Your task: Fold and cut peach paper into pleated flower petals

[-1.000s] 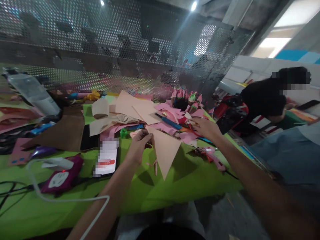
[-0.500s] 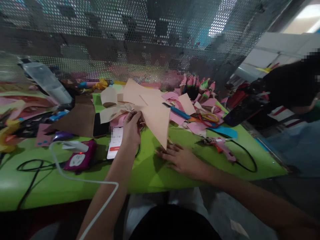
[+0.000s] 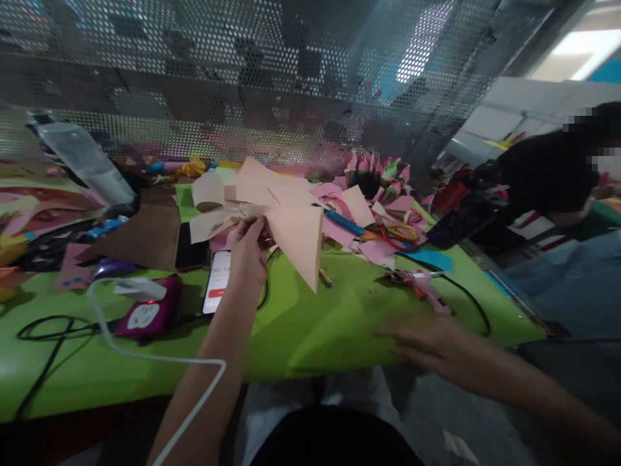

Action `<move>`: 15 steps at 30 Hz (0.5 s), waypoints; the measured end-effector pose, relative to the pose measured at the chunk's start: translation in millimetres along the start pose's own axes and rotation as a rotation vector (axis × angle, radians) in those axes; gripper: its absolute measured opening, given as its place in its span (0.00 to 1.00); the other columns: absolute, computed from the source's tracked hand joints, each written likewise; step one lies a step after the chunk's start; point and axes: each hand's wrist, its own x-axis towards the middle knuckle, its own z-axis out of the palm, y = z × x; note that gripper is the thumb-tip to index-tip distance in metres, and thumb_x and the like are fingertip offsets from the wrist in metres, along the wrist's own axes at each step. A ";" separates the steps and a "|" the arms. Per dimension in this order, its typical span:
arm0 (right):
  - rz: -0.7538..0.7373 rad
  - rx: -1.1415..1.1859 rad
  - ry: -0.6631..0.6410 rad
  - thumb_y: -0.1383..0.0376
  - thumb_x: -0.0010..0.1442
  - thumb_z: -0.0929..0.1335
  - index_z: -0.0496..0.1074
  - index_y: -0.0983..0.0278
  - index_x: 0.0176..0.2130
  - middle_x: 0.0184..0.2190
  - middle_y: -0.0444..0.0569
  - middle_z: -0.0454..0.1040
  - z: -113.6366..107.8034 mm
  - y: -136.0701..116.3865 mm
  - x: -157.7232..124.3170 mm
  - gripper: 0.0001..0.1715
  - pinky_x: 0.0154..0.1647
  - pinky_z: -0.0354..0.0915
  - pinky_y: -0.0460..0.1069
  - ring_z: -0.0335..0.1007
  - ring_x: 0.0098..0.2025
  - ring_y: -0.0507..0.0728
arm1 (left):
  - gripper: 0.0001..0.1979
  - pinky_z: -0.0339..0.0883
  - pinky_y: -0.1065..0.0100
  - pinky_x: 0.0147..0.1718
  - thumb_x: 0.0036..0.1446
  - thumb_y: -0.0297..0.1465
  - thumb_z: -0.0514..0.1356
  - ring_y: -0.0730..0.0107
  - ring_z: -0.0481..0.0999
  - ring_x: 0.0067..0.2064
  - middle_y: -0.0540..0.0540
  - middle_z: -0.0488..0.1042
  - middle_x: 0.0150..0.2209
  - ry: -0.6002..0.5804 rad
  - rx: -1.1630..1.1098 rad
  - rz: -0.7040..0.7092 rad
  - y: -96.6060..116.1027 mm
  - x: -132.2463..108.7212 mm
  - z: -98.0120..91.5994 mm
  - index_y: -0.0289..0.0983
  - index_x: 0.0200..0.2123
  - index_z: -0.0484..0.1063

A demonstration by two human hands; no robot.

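Peach paper triangle (image 3: 297, 238) hangs point-down over the middle of the green bench (image 3: 301, 336), its upper corner pinched in the closed fingers of the left hand (image 3: 248, 251), just above a phone (image 3: 217, 285). The right hand (image 3: 429, 342), blurred, hovers at the near edge with fingers spread loose and nothing in them. A pink glue gun (image 3: 421, 289) lies toward the right edge, and pink scraps (image 3: 339, 200) are heaped along the far edge.

the triangle (image 3: 295, 243) is seen to be smooth, matt peach paper, lightly creased. the scraps (image 3: 334, 230) are of matt pink paper. the table cover (image 3: 310, 330) looks matt green and creased. the screen (image 3: 242, 77) is perforated metal, dully shining. the phone (image 3: 219, 281) is glossy, the bottle (image 3: 85, 162) clear plastic.
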 end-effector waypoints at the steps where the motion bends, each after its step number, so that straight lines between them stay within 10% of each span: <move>1: -0.071 -0.110 -0.033 0.59 0.63 0.66 0.75 0.51 0.53 0.50 0.47 0.79 5.7 -3.4 19.6 0.19 0.52 0.69 0.56 0.75 0.50 0.61 | 0.13 0.59 0.76 0.20 0.40 0.26 0.69 0.81 0.66 0.20 0.58 0.68 0.20 0.011 -0.001 0.008 0.6 1.1 -0.6 0.39 0.26 0.66; 7: -0.339 -0.526 -0.134 0.61 0.66 0.65 0.69 0.60 0.59 0.60 0.54 0.69 44.3 7.8 115.1 0.23 0.60 0.61 0.62 0.65 0.61 0.64 | 0.14 0.57 0.78 0.18 0.38 0.29 0.68 0.81 0.66 0.19 0.59 0.67 0.19 0.029 0.066 0.026 1.0 6.0 -6.0 0.38 0.26 0.65; 15: -0.030 -0.286 0.227 0.57 0.66 0.62 0.74 0.62 0.52 0.54 0.57 0.75 7.8 25.8 129.4 0.21 0.57 0.61 0.64 0.68 0.56 0.66 | 0.16 0.61 0.77 0.21 0.36 0.31 0.70 0.81 0.68 0.22 0.57 0.70 0.23 -0.067 0.145 -0.065 -12.3 -8.4 -0.9 0.37 0.29 0.68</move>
